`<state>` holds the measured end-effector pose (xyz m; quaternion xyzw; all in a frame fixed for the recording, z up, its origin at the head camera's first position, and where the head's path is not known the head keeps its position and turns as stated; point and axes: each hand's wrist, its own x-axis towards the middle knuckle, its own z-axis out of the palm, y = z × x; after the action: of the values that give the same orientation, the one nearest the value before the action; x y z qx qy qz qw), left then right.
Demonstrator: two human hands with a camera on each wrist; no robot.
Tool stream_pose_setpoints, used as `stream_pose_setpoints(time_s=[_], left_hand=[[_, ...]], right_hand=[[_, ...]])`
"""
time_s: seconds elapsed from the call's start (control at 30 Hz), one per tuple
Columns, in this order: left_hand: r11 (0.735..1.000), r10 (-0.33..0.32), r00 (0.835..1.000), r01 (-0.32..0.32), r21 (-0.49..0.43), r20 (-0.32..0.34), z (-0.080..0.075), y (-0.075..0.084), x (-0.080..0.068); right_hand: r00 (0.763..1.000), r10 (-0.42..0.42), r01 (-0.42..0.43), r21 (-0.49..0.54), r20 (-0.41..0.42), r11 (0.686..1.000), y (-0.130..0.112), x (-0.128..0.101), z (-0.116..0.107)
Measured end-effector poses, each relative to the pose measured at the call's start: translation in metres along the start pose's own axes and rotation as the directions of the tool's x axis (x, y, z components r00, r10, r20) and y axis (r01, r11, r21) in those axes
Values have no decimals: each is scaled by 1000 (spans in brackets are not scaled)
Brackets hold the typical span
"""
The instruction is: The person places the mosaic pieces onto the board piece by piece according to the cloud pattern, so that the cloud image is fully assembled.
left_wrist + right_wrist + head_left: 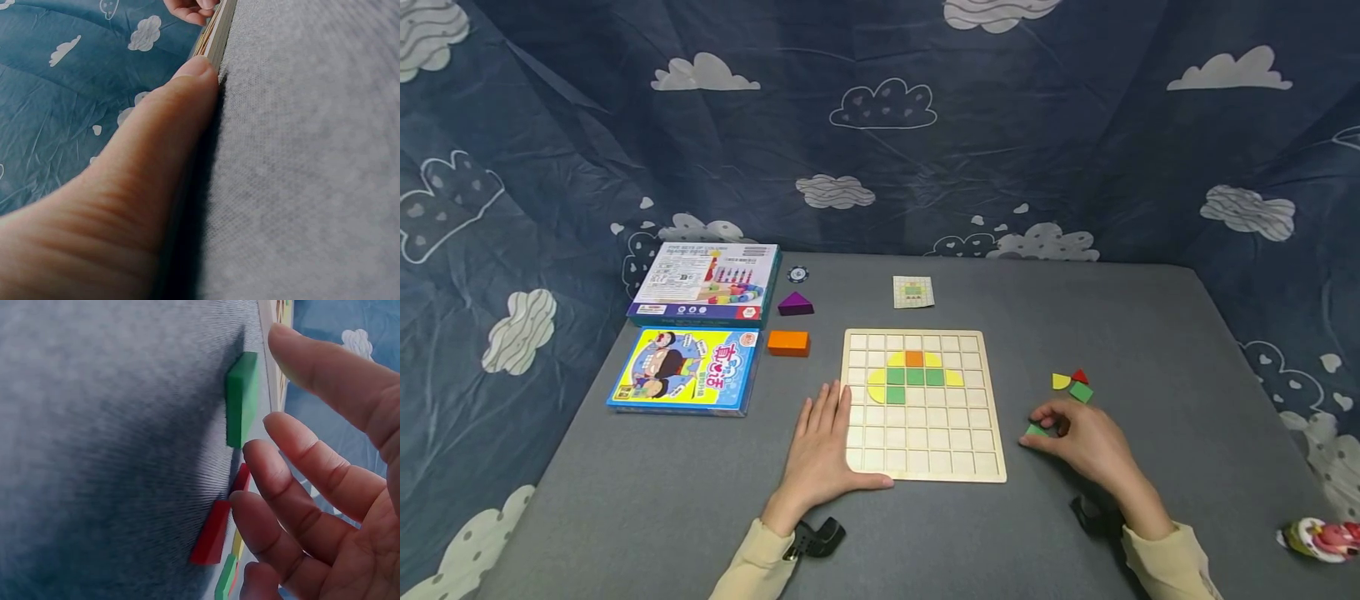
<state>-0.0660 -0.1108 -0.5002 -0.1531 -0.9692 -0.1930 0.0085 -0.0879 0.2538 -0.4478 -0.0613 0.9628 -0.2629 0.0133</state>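
1. My left hand (822, 446) lies flat on the grey table (1150, 333), palm down, fingers straight and together, pointing away from me. It grasps nothing; it only rests against the left edge of the wooden grid board (922, 404), near the front left corner.
2. In the left wrist view my thumb (156, 156) lies along the thin edge of the board (215, 34), the tip touching it.
3. My right hand (1086, 442) is on the table to the right of the board, fingers half bent, their tips pointing left toward the board.
4. A small green tile (1037, 430) lies flat on the table at my right fingertips, between that hand and the board. In the right wrist view the fingers (300, 475) are spread beside the tile (242, 397) and do not close on it, so this hand is released.
5. The tile looks almost square from above; I cannot tell a long axis.
6. A yellow piece (1061, 381), a red piece (1079, 376) and a second green piece (1081, 392) lie close together just behind my right hand.
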Motion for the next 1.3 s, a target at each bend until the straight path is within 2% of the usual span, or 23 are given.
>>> stream_pose_setpoints(time_s=[0.23,0.63,1.13,1.3], left_hand=[[1000,-3,1000,3,2,9,0,1,1],[1000,0,1000,0,11,-1,1,0,1],[1000,-2,1000,2,9,1,0,0,0],[1000,-3,1000,3,6,4,1,0,0]], right_hand=[[1000,7,-7,-17,-6,1000,2,-3,1],[995,-94,93,-16,-21,996,-2,-1,8],[989,-49,60,70,-142,996,-9,-5,18],[988,-36,55,121,-150,991,-19,-1,21]])
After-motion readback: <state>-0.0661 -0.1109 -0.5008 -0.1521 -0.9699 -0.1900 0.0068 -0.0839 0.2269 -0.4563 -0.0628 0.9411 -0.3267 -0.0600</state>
